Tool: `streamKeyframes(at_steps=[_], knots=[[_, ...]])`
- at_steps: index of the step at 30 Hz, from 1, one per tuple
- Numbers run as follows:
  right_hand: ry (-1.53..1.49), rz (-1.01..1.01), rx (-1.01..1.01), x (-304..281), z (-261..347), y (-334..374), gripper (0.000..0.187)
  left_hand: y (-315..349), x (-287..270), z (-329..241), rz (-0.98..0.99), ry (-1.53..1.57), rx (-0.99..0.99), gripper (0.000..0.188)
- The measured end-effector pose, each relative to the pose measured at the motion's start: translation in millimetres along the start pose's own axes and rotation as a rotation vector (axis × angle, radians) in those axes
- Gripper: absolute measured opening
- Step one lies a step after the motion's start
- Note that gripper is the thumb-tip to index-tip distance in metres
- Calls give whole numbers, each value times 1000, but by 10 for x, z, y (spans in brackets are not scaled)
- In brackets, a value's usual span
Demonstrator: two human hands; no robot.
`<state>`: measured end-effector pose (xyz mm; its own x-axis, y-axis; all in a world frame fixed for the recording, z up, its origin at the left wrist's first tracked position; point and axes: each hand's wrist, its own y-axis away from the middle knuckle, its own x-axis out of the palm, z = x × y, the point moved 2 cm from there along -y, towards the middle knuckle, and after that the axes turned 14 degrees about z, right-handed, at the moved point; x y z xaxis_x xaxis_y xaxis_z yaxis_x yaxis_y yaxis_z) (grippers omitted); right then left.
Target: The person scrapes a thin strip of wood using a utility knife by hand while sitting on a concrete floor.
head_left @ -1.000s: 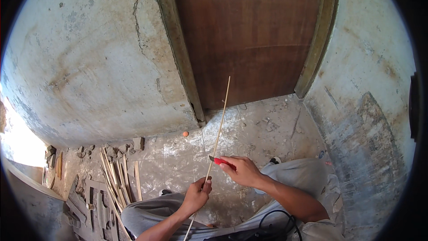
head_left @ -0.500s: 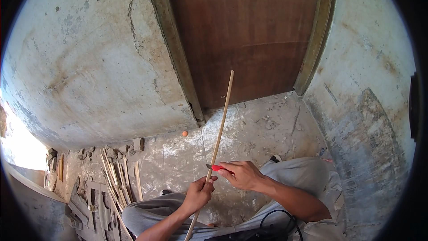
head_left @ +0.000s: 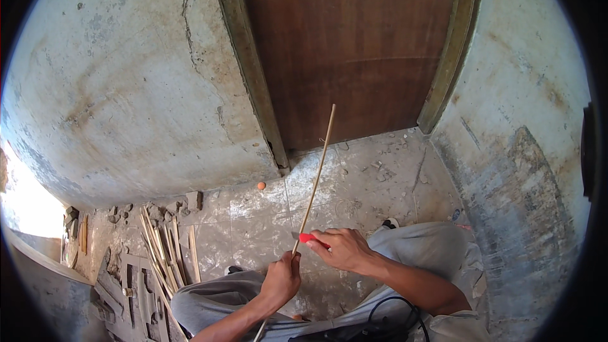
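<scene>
A long, thin strip of pale wood or bamboo [head_left: 316, 180] slants up from my lap toward the door. My left hand [head_left: 281, 282] is closed round its lower part, thumb on top. Just above that grip, my right hand [head_left: 343, 250] holds a red-handled knife [head_left: 308, 238]. Its short blade lies against the strip, partly hard to make out. The strip's lower end passes beneath my left wrist and shows again near my lap.
Several loose wooden strips [head_left: 163, 250] lie in a pile left of my knee, beside a grey slotted board [head_left: 136, 291]. A small orange ball [head_left: 261, 185] rests on the dusty floor near the cracked wall [head_left: 139, 88]. Ahead stands a brown door [head_left: 348, 50].
The strip has turned in my left hand and now shows a narrower side; its top has shifted slightly right and down. My left hand has rolled over it; the knife stays nearly in place.
</scene>
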<state>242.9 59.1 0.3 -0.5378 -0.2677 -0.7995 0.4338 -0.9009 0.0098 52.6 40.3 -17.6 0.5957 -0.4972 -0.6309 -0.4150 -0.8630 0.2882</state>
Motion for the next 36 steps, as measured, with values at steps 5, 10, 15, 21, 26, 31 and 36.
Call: streamKeyframes(at_steps=[5,10,15,21,26,31,36], knots=[[-80,-50,-31,-54,-52,-30,34,78,-69,-78,8,-49,12,19],[-74,-31,33,-60,-26,-23,36,74,-76,-43,27,-49,0,19],[-43,39,80,-96,39,-23,35,101,-90,-30,31,-56,-13,19],[-43,73,77,-111,81,-60,35,139,-161,-70,35,-75,-44,18],[-28,11,112,-184,19,-117,36,190,-132,-16,21,-33,-2,25],[-19,5,215,-282,-156,-190,36,263,-104,-46,56,-80,-37,18],[-46,-145,260,-393,-244,-208,35,453,-174,-74,69,-87,23,18]])
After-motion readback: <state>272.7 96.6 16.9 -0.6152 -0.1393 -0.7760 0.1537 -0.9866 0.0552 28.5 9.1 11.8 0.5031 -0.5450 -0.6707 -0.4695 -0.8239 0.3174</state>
